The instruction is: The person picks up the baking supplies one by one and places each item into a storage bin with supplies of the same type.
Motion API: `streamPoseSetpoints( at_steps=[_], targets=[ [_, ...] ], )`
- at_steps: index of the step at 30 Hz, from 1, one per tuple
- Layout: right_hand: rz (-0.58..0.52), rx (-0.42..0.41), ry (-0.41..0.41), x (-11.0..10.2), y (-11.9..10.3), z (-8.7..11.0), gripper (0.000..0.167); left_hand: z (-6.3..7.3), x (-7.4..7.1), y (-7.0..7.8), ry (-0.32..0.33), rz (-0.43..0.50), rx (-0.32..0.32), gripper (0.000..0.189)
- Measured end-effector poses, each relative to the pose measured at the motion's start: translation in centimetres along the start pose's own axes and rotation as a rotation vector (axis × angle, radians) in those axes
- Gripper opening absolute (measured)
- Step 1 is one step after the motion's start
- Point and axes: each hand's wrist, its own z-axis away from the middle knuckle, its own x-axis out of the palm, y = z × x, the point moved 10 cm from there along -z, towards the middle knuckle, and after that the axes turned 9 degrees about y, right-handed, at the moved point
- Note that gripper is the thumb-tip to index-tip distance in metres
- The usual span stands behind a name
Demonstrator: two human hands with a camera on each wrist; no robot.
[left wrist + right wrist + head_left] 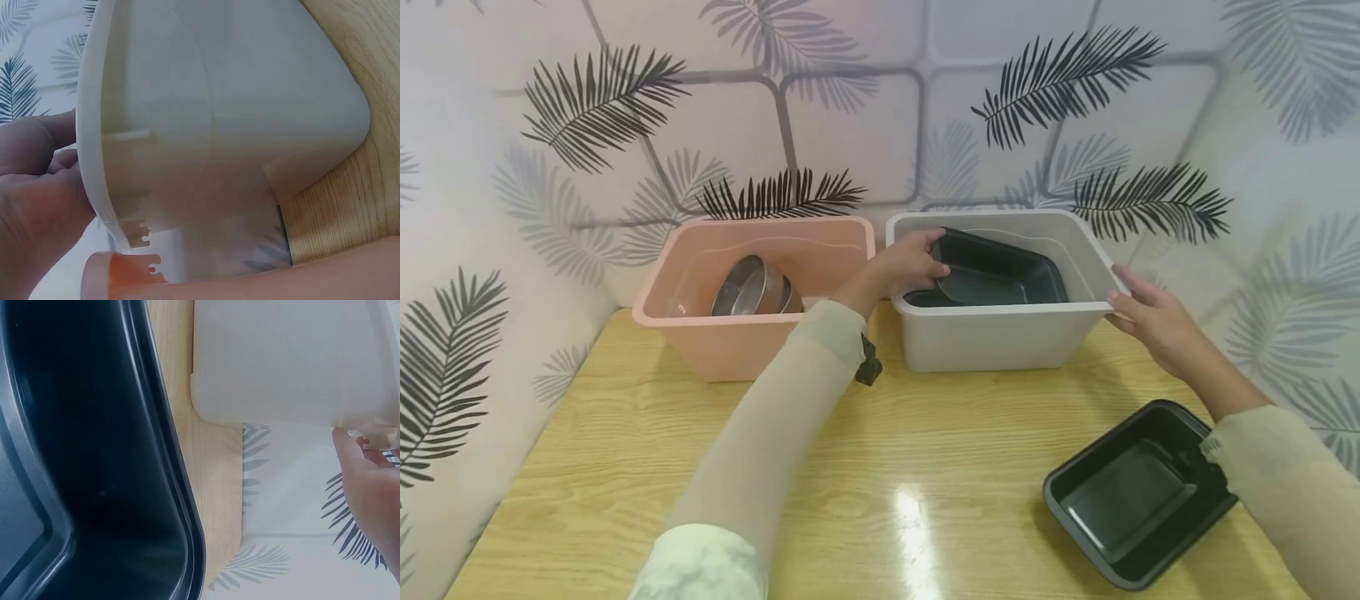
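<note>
My left hand (912,258) reaches over the left rim of the white bin (988,337) and pinches the end of a black baking pan (1000,271). That pan lies tilted inside the bin, over another black item (925,298) that is mostly hidden. On the opposite side, my right hand (1157,325) grips the bin's right rim, thumb outside it in the right wrist view. A second black baking pan (1127,500) rests on the table under my right wrist, its right edge partly covered by the sleeve. The left wrist view shows my left fingers behind the white rim.
To the left stands a pink bin (722,346) holding round metal pans (748,287), partly hidden by its front wall. Both bins sit at the back of the wooden table (850,467), against a leaf-patterned wall (850,125).
</note>
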Motion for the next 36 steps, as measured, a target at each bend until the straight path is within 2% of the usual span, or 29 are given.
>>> streamPoseSetpoints(
  at_steps=[6, 11, 23, 29, 33, 36],
  targets=[
    [-0.014, -0.001, 0.005, -0.2, 0.0, 0.0, 0.077, 0.1, 0.1, -0.1, -0.005, -0.074, -0.027, 0.079],
    [-0.021, -0.007, -0.003, 0.0, -0.1, -0.1, 0.077, 0.1, 0.1, -0.1, -0.009, -0.103, -0.023, 0.079],
    [0.015, -0.004, -0.009, 0.1, 0.1, -0.1, 0.078, 0.8, -0.1, 0.0, -0.042, -0.251, 0.034, 0.072],
    [0.021, 0.007, -0.003, 0.1, 0.0, 0.0, 0.077, 1.2, -0.7, 0.4, -0.026, -0.219, 0.058, 0.068],
    [0.067, 0.025, 0.017, -0.1, 0.1, 0.0, 0.078, 1.5, -0.9, 0.7, -0.018, -0.171, 0.085, 0.063],
    [0.069, 0.025, 0.014, -0.1, 0.2, 0.0, 0.078, 1.8, -0.7, 0.6, -0.037, -0.114, 0.108, 0.06]
  ],
)
